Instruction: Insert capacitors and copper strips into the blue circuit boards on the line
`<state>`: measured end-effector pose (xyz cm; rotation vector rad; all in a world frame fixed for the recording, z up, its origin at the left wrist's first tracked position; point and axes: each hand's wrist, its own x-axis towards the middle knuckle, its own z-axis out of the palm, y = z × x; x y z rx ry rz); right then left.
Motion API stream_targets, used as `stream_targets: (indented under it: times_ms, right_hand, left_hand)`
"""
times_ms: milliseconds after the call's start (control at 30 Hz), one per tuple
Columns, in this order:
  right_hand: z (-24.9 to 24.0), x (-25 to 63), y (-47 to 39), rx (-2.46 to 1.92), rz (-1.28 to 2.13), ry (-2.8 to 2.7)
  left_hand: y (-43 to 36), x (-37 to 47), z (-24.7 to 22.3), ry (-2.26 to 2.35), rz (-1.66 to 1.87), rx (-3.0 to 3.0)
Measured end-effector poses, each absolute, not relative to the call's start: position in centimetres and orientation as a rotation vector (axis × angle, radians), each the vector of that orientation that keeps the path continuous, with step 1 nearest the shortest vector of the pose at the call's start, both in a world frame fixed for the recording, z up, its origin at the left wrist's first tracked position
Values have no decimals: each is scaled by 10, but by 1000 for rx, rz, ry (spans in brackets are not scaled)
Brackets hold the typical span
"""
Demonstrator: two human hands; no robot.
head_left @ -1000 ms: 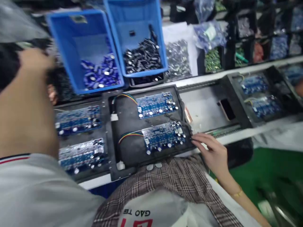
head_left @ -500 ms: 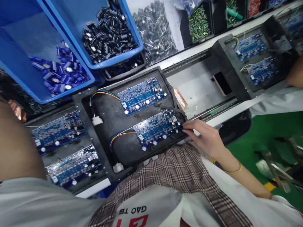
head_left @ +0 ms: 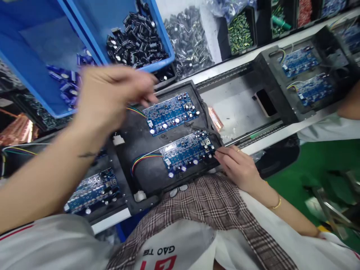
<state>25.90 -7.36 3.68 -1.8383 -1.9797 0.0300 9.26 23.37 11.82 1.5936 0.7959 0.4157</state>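
Observation:
My left hand (head_left: 112, 92) is smeared by motion above the near edge of the blue bins, to the left of the upper circuit board (head_left: 170, 114); whether it holds anything is not visible. My right hand (head_left: 237, 163) has its fingers pinched together at the right end of the lower circuit board (head_left: 187, 152), by the edge of the black tray (head_left: 149, 140). What lies between those fingertips is hidden. Both boards lie flat in the tray, with coloured wires at their left ends. White connectors (head_left: 118, 140) rest at the tray's left side.
Blue bins hold black capacitors (head_left: 137, 37) and blue capacitors (head_left: 66, 84). Behind the tray lies a bag of parts (head_left: 188, 37). Another tray with boards (head_left: 98, 191) is at left. A phone (head_left: 266, 102) lies at right, near another person's arm (head_left: 348, 101).
My left hand has swung into view from the left, over the bins' edge and the upper board's left side. My right hand stays at the lower board's right end, shifted slightly.

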Motion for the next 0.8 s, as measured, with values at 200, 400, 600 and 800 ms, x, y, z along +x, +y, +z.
stream_targets:
  times_ms: [200, 400, 600, 800]
  right_hand:
    - [39, 260, -75, -1848, 30, -2090]
    - [46, 263, -70, -1813, 102, -2133]
    - [43, 280, -66, -1754, 124, -2130]
    - [43, 281, -60, -1774, 244, -1940]
  left_hand:
    - [167, 108, 71, 655, -62, 1263]
    - [167, 109, 57, 566, -46, 1155]
    - [167, 109, 57, 542, -13, 1112]
    - [166, 108, 54, 558, -19, 1121]
